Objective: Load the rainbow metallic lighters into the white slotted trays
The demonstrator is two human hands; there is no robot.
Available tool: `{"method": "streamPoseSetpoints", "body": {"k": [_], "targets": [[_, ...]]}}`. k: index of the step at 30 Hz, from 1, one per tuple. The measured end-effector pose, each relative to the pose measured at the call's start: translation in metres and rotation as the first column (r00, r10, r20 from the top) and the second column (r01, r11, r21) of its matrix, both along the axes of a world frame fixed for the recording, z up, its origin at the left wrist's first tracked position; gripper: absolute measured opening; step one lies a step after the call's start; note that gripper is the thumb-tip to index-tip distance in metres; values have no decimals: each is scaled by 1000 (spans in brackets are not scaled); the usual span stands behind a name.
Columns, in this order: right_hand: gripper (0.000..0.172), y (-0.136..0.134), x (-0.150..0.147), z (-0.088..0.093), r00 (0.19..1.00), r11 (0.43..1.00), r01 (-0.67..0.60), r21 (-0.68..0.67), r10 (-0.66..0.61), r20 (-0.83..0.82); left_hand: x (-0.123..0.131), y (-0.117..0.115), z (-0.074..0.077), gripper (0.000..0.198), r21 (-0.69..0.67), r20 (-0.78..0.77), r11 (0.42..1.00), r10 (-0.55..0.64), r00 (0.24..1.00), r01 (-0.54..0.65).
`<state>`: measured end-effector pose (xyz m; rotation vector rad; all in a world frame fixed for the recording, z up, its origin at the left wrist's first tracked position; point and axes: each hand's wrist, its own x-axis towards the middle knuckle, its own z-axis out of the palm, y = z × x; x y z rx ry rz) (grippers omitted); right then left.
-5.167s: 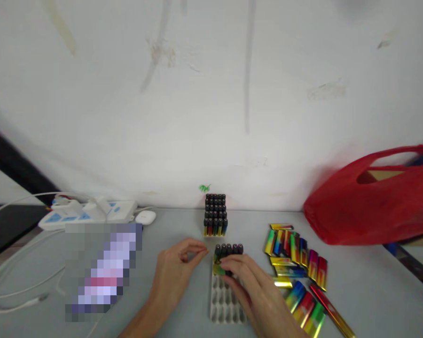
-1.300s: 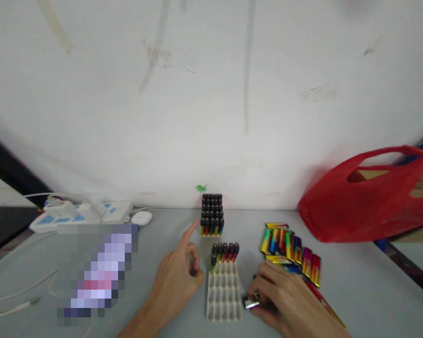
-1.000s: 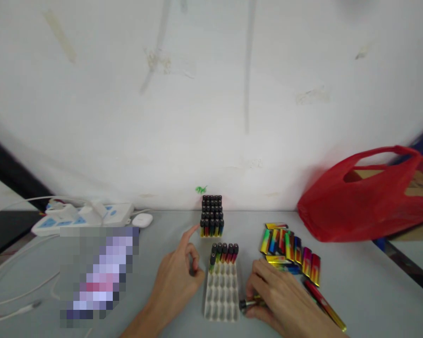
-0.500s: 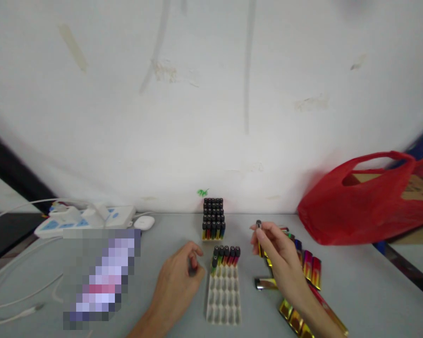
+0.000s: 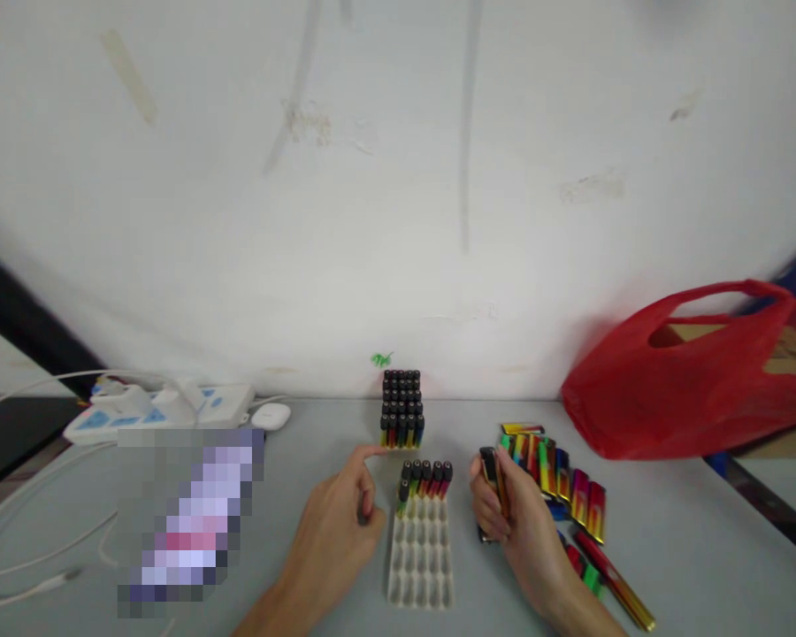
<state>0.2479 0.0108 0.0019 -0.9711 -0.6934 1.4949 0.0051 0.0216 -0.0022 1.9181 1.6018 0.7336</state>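
Observation:
My left hand [image 5: 337, 522] hovers or rests left of a pale slotted tray [image 5: 419, 566], index finger stretched toward the back block and thumb apart. Nothing shows in its grasp, though its curled fingers are partly hidden. Several lighters with black tops [image 5: 427, 478] stand upright in the far end of the tray; its nearer slots hold nothing. Behind it, a block of upright lighters [image 5: 401, 409] is packed tightly in rows. My right hand [image 5: 514, 513] is closed around a lighter [image 5: 491, 469], its dark top pointing up and away. Part of another dark-ended piece shows beneath the fingers.
Loose shiny coloured lighters [image 5: 550, 469] lie in a pile right of my right hand, with a long red-and-gold one [image 5: 616, 579] nearer. A red bag [image 5: 663, 380] sits behind them. At left are a white power strip [image 5: 218, 407], cables and a blurred-out phone-like object [image 5: 195, 522].
My right hand has turned and drawn lower and nearer, and its fingers now wrap round the lighter. My left index finger has stretched out to the right. The trays have stayed put.

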Motion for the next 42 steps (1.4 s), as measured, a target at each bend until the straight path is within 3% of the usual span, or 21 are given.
{"method": "streamPoseSetpoints", "body": {"k": [3,8,15,22,29,36,42], "targets": [[60,-3,-1,0,999,1000,-25,1,25,35,2,-1,3,77,12,-29,1000,18,999,-17],[65,-5,-2,-1,988,999,-44,23,40,151,0,2,7,29,60,9,997,-58,998,57],[61,-8,-2,1,989,1000,-16,23,13,149,-6,7,4,16,53,31,999,7,999,-8],[60,-9,2,1,992,999,41,-3,-41,124,-9,10,10,35,-83,-103,996,-54,993,46],[57,-8,-2,8,989,997,55,62,-63,130,-20,6,25,71,-159,-3,923,-355,935,350],[46,-7,-3,2,987,993,38,115,-56,152,-17,6,25,80,-227,4,917,-337,942,329],[48,-8,-1,6,979,988,81,131,-103,175,-11,3,26,83,-288,9,905,-324,946,313]]}}
